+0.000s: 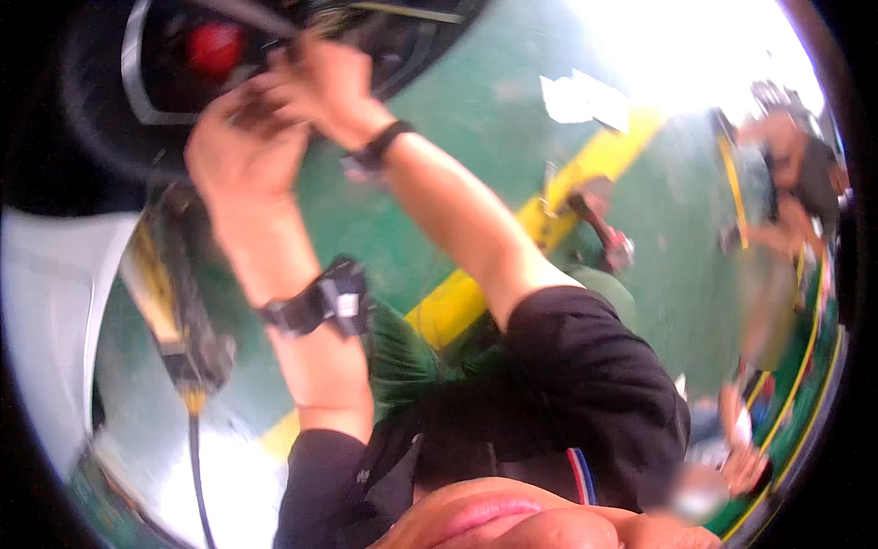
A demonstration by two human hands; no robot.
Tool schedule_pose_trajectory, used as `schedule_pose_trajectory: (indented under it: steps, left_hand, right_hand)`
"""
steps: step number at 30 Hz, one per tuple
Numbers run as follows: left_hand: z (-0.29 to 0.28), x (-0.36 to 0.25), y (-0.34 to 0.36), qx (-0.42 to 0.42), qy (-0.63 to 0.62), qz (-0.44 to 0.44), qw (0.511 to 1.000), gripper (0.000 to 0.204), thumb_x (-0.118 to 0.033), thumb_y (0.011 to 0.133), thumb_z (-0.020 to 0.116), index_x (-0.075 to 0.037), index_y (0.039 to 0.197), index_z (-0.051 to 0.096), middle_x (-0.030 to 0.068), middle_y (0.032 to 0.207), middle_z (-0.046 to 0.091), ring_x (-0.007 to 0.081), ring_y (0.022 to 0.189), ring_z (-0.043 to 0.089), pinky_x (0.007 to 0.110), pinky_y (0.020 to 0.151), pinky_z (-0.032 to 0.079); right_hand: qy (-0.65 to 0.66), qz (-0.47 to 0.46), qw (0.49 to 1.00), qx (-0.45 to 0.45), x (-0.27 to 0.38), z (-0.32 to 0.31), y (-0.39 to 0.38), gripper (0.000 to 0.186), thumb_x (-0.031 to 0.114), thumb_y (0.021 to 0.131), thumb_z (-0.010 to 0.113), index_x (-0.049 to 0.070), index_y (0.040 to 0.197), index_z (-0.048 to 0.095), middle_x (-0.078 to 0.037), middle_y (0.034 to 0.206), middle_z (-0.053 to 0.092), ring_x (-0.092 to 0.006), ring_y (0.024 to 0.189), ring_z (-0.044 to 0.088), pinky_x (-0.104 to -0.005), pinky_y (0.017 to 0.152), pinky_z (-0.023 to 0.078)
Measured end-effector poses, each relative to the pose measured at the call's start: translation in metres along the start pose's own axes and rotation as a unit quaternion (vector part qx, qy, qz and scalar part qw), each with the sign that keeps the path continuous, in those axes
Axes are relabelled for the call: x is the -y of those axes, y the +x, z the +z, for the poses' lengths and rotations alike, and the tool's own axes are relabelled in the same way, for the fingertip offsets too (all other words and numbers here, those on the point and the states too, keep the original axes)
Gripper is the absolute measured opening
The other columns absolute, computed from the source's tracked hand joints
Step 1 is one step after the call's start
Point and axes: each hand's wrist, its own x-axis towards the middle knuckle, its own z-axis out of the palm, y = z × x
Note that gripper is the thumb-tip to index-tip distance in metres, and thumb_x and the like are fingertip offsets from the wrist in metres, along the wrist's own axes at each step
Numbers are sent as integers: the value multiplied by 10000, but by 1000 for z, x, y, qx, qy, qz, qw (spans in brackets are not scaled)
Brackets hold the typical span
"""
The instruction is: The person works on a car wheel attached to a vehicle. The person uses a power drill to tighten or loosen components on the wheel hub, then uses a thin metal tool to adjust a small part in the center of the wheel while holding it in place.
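Observation:
Both hands are raised together at the upper left, in front of a dark, rounded recess that looks like a vehicle's wheel well. My left hand has its fingers curled up against my right hand. My right hand is closed too, its fingertips bent toward the left. Something dark shows between the fingers, but blur hides its kind. A red round part lies just beyond the hands, beside a curved grey strip. Black straps with small devices circle both wrists or forearms.
A pale body panel stands at the left. Near it is a yellow and black tool with a cable. Yellow stripes cross the green floor, where white papers lie. A person is at the far right.

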Motion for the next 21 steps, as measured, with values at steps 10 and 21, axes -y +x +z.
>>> schedule_pose_trajectory:
  steps: [10, 21]
  left_hand:
    - [-4, 7, 12, -305, 284, 208, 885, 140, -141, 902, 575, -25, 959, 631, 90, 922, 675, 195, 812, 634, 324, 690, 469]
    - [5, 44, 48, -197, 214, 230, 929, 147, -202, 961, 568, -81, 991, 643, 42, 984, 664, 201, 877, 633, 396, 777, 515]
  right_hand:
    - [202, 2, 978, -50, 3, -7, -13, 412, 370, 909, 689, -38, 863, 666, -245, 799, 693, -391, 756, 694, -428, 685, 536]
    - [106, -136, 979, 107, 9, -53, 10, 406, 382, 893, 669, -24, 884, 661, -215, 781, 694, -368, 710, 687, -429, 646, 531]
